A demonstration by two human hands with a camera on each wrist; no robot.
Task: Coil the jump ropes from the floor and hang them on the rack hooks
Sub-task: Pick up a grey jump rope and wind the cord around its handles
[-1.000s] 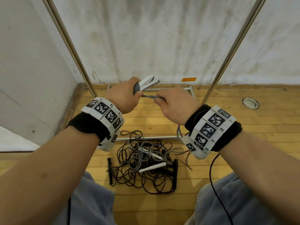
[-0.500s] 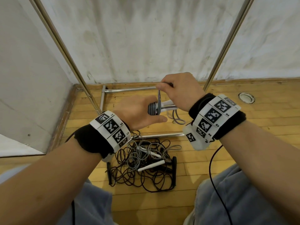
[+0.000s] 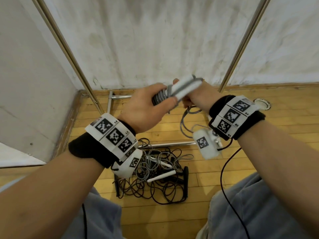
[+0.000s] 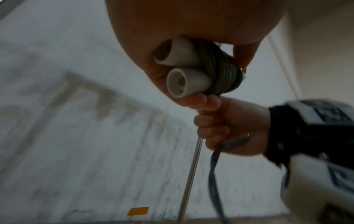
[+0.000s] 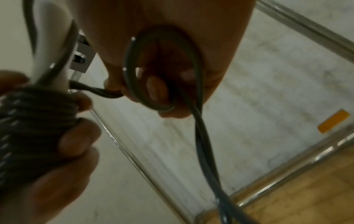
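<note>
1. The grey jump rope (image 3: 174, 91) is held up in front of the wall at about 12 o'clock from the floor pile, w/ its two white handles (image 3: 185, 87) laid side by side and grey cord wound in tight turns round them.
2. The wound bundle is gripped by the left hand (image 3: 146, 109); fingers and thumb are curled round the coils, and the handles' hollow ends are seen poking out of the fist in the left wrist view.
3. The loose cord is clamped in the right hand (image 3: 198, 99), at 3 o'clock of the bundle and touching it; a small loop (image 5: 162, 72) is held across the palm w/ fingers curled over it, and the doubled cord hangs down from the fist.
4. The remaining ropes (image 3: 151, 171) are left in a tangle on the wood floor (image 3: 259, 152) at 6 o'clock of the hands: black and grey cords, two white handles, two black handles.
5. The tangle is flanked at 12 o'clock by the rack base bar (image 3: 169, 144); two slanted rack poles (image 3: 69, 54) are seen rising at 11 and 1 o'clock against the stained white wall (image 3: 155, 40).
6. Hooks are not shown in any view.
</note>
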